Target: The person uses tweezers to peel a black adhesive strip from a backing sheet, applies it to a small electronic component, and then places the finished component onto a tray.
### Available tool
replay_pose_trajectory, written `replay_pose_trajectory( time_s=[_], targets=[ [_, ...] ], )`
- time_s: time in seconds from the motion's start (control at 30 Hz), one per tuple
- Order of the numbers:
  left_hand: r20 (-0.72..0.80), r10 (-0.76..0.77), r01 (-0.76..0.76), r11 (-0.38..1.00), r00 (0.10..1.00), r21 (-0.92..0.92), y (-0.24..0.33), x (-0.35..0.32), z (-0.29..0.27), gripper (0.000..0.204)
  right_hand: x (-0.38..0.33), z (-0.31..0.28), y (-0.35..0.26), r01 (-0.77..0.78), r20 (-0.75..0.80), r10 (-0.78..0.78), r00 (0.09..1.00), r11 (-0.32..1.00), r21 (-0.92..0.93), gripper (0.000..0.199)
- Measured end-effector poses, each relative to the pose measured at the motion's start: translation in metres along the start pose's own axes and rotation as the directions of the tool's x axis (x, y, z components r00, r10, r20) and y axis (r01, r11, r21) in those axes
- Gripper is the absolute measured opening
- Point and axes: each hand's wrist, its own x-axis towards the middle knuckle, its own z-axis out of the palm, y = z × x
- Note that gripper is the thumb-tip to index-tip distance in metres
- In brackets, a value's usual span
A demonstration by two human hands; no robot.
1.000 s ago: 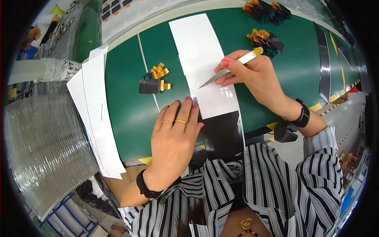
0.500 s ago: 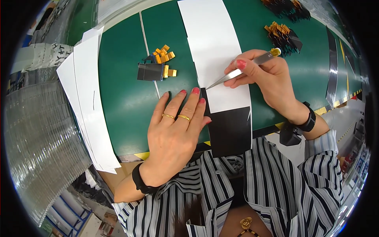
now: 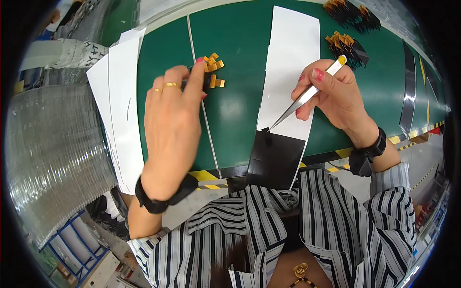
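Observation:
My right hand [image 3: 338,93] pinches a pair of steel tweezers [image 3: 301,102] whose tips point down at a small black piece [image 3: 265,130]. That piece is at the border between the white part of a long sheet [image 3: 293,53] and its black end [image 3: 276,161]. Whether the tips grip it is hard to tell. My left hand [image 3: 175,115], fingers apart, reaches over small dark display panels with gold flex tails [image 3: 217,83]. The index fingertip is by the upper gold tails, and the thumb is beside the lower panel. The hand hides most of the panels.
More panels with gold flex tails [image 3: 348,48] are bunched at the far right of the green table [image 3: 235,120]. White sheets [image 3: 117,105] lie along its left side, next to clear ribbed plastic trays [image 3: 57,144]. Black strips [image 3: 408,86] lie at the right.
My left hand has left the long sheet and moved left and away from me, over the panels. The tweezers have come nearer to me, and the sheet now lies at a different slant.

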Motion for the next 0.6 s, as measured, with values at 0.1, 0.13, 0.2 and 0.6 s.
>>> replay_pose_trajectory(
  time_s=[0.1,0.13,0.2,0.6],
  targets=[
    [-0.006,-0.027,0.027,0.998,1.0,0.061,-0.01,0.005,0.001,0.026,0.0,0.0,-0.001,0.001,-0.003,-0.001,1.0,1.0,0.01,0.026],
    [-0.036,-0.02,0.021,0.999,0.999,0.033,-0.009,0.004,0.0,0.025,0.0,-0.001,-0.002,0.004,-0.004,-0.004,1.0,1.0,0.014,0.026],
    [-0.097,-0.01,0.008,1.0,0.995,-0.024,-0.007,0.004,-0.001,0.024,0.0,-0.003,-0.002,0.034,0.004,-0.034,0.999,0.999,0.015,0.026],
    [0.373,-0.373,0.391,-0.029,0.85,-0.92,0.015,0.051,0.0,0.018,0.008,-0.023,-0.019,0.498,-0.071,-0.498,0.864,0.867,-0.019,0.014]
  ],
)
